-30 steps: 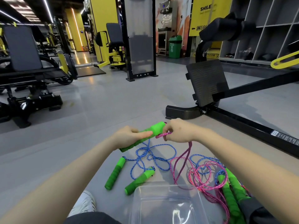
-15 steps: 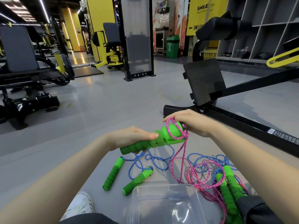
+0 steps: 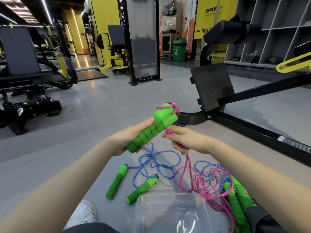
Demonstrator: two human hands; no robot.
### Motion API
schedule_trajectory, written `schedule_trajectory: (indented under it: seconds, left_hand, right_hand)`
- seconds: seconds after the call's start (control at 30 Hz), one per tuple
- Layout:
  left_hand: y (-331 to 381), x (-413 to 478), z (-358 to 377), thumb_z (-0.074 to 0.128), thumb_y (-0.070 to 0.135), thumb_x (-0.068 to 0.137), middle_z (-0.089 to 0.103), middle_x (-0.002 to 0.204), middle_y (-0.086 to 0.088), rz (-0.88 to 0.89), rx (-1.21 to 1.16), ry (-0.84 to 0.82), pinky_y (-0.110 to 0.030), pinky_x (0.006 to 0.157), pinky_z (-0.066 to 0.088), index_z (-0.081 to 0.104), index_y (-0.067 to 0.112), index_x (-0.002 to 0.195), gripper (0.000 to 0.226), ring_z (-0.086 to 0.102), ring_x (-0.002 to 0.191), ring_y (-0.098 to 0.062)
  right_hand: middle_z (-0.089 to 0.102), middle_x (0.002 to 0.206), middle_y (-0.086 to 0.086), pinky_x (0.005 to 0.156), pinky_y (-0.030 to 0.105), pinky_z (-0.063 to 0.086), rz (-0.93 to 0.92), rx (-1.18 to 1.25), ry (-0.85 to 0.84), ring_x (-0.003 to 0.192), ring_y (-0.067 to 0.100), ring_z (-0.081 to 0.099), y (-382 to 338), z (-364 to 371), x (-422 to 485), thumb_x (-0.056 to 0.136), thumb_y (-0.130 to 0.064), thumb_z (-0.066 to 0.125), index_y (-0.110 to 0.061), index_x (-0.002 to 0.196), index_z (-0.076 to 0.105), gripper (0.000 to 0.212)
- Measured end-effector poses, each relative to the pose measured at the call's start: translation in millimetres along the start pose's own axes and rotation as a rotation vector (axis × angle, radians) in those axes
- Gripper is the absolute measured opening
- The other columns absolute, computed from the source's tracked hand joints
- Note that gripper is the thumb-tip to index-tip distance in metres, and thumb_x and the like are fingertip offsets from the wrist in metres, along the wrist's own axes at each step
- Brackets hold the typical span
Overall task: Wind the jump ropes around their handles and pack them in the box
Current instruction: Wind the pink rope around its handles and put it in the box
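My left hand [image 3: 127, 138] grips two green handles [image 3: 151, 128] held side by side, tilted up to the right. A pink rope [image 3: 187, 165] loops over their top ends and runs down through my right hand [image 3: 186, 140], which pinches it just below the handles. The rest of the pink rope lies in loose coils on the floor. A blue rope [image 3: 151, 163] with two green handles [image 3: 117, 182] lies unwound on the floor below my hands. A clear plastic box [image 3: 168, 214] sits at the bottom centre.
More green handles [image 3: 235, 199] with blue rope lie at the right beside my leg. A black gym machine frame [image 3: 252, 126] crosses the floor to the right, with a footplate [image 3: 212, 84] behind my hands. My white shoe [image 3: 84, 214] is at the lower left.
The handles have been raised and tilted more upright. My right hand has come down from over the handle tops to below them, drawing the pink rope around.
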State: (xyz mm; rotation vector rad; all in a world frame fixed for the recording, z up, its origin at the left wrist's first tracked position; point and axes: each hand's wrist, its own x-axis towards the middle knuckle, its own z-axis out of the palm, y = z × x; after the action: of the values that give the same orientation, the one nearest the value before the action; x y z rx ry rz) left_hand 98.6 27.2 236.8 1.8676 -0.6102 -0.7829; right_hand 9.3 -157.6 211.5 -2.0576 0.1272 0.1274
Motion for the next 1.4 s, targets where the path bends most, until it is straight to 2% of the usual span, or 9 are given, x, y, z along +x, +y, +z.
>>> schedule_trajectory:
  seconds: [0.17,0.33,0.53,0.8,0.9,0.97,1.07,1.23,1.4]
  left_hand:
    - [-12.6,3.3,-7.5,0.052,0.067,0.08,0.061,0.075,-0.005,-0.059,0.225,0.164,-0.022,0.052,0.039,0.068,0.013,0.095,0.059,0.052,0.057,-0.016]
    - [-23.9,7.8,-8.5,0.059,0.076,0.065,0.054,0.071,-0.001,0.002,0.602,0.201,-0.025,0.058,0.039,0.063,0.01,0.078,0.068,0.05,0.062,-0.014]
    - [-12.5,4.7,6.6,0.054,0.082,0.064,0.066,0.079,0.005,0.102,0.981,0.154,-0.032,0.074,0.049,0.064,0.032,0.089,0.057,0.06,0.078,-0.013]
    - [4.6,-7.0,17.7,0.062,0.068,0.06,0.068,0.082,0.003,0.302,0.333,-0.121,-0.028,0.076,0.047,0.073,0.023,0.093,0.056,0.06,0.074,-0.01]
    - [6.0,-9.2,25.1,0.06,0.066,0.064,0.063,0.073,-0.002,0.29,0.145,-0.165,-0.029,0.066,0.045,0.068,0.01,0.08,0.059,0.054,0.062,-0.014]
    - [11.5,-9.0,29.1,0.061,0.069,0.068,0.064,0.069,-0.004,0.251,0.014,-0.122,-0.027,0.061,0.046,0.066,0.012,0.081,0.059,0.054,0.058,-0.017]
    - [16.4,-5.2,24.7,0.051,0.067,0.07,0.064,0.069,-0.004,0.153,-0.052,0.033,-0.025,0.056,0.045,0.066,0.015,0.084,0.056,0.053,0.055,-0.016]
    - [1.5,-0.2,12.9,0.056,0.059,0.081,0.061,0.073,-0.004,0.055,0.0,0.232,-0.013,0.045,0.043,0.068,0.015,0.084,0.046,0.052,0.045,-0.008]
    - [-16.5,5.0,-8.3,0.061,0.065,0.076,0.056,0.07,-0.003,0.031,0.26,0.433,-0.023,0.053,0.039,0.068,0.009,0.079,0.056,0.05,0.063,-0.016]
  right_hand:
    - [0.046,0.05,0.0,0.042,0.022,0.038,0.102,-0.376,-0.075,0.032,0.012,0.039,-20.1,-7.9,-11.5,0.089,-0.012,0.05,-0.003,0.099,0.057,0.015]
    - [0.047,0.058,-0.004,0.046,0.017,0.035,-0.092,-0.721,0.112,0.049,0.008,0.039,-42.7,-20.6,-18.3,0.082,-0.015,0.059,-0.02,0.087,0.071,0.014]
    - [0.063,0.072,-0.002,0.06,0.016,0.04,-0.271,-0.59,0.209,0.061,0.002,0.051,-34.4,-28.8,-15.4,0.077,-0.006,0.062,-0.019,0.082,0.077,0.02]
    - [0.069,0.07,-0.002,0.055,0.017,0.052,-0.133,0.386,0.031,0.059,0.003,0.063,-1.3,-37.3,-21.6,0.092,0.004,0.039,-0.019,0.102,0.066,0.037]
    - [0.066,0.079,0.004,0.059,0.025,0.055,-0.093,0.769,-0.131,0.063,0.012,0.063,9.7,-32.1,-18.7,0.08,-0.014,0.067,-0.017,0.092,0.067,0.013]
    - [0.056,0.071,0.002,0.057,0.026,0.048,-0.088,0.753,-0.257,0.055,0.011,0.048,16.1,-23.8,-12.4,0.067,-0.027,0.08,-0.018,0.085,0.063,0.026]
    - [0.048,0.06,-0.001,0.056,0.026,0.037,-0.032,0.558,-0.216,0.047,0.01,0.036,10.7,-13.2,-6.2,0.093,-0.019,0.051,-0.018,0.093,0.049,0.002]
    - [0.038,0.045,-0.005,0.045,0.021,0.033,0.091,0.215,-0.14,0.036,0.009,0.029,-3.0,-17.7,-9.0,0.095,-0.009,0.045,-0.012,0.106,0.057,0.016]
    - [0.034,0.043,-0.003,0.043,0.022,0.036,0.075,0.077,-0.152,0.033,0.011,0.029,-19.4,-27.4,-17.6,0.094,-0.012,0.05,-0.009,0.095,0.058,0.009]
